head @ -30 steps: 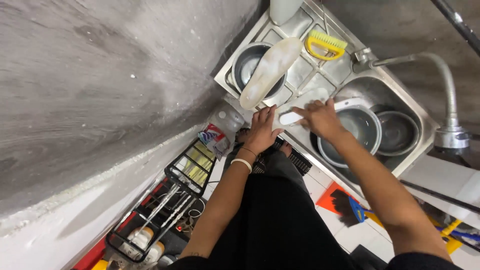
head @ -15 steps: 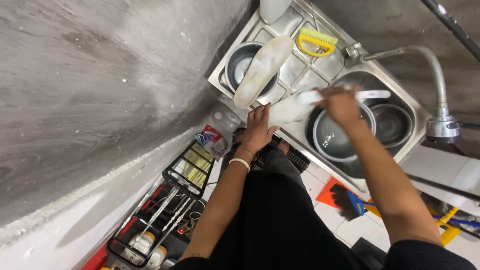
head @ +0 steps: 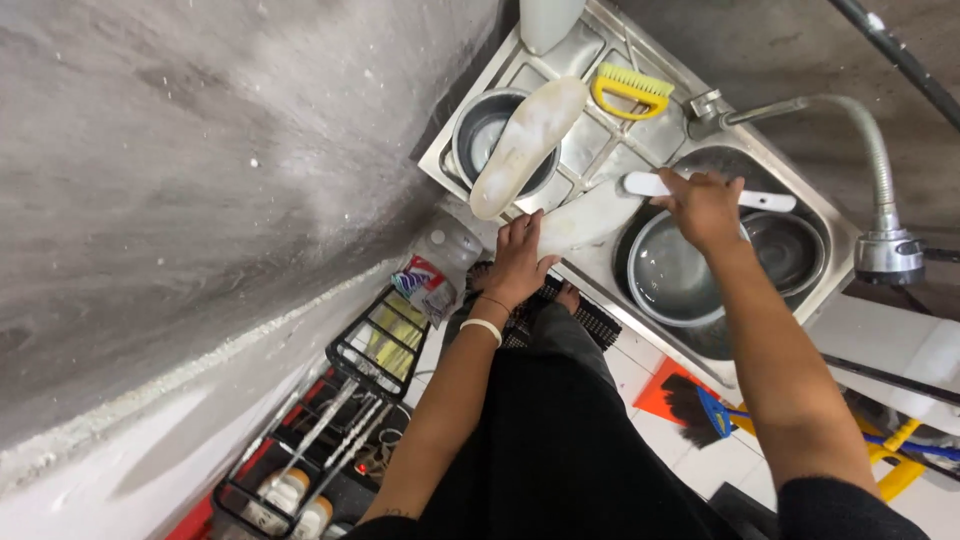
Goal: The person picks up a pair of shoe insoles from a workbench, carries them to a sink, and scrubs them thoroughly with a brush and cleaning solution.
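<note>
So the person's at a stainless steel sink (head: 600, 150), all ribbed drainboard and dull shine. Left hand (head: 520, 262) lies flat, fingers spread, pinning down one end of a pale, grubby insole (head: 590, 215) on the sink's front edge. Right hand (head: 703, 207) is clenched around a white brush handle (head: 700, 191), over the insole's other end at about 2 o'clock from the left hand.

A second insole (head: 525, 145), off-white and scuffed, rests tilted across a round steel bowl (head: 495, 135) at 12 o'clock. Yellow scrub brush (head: 628, 92) sits on the drainboard beyond it. Two round metal basins (head: 680, 280) fill the tub under the right forearm, and a bendy metal faucet (head: 860, 160) curves over at 3 o'clock. Down at 7 o'clock there's a black wire rack (head: 330, 420) with bottles, crammed against the rough grey wall (head: 200, 150).
</note>
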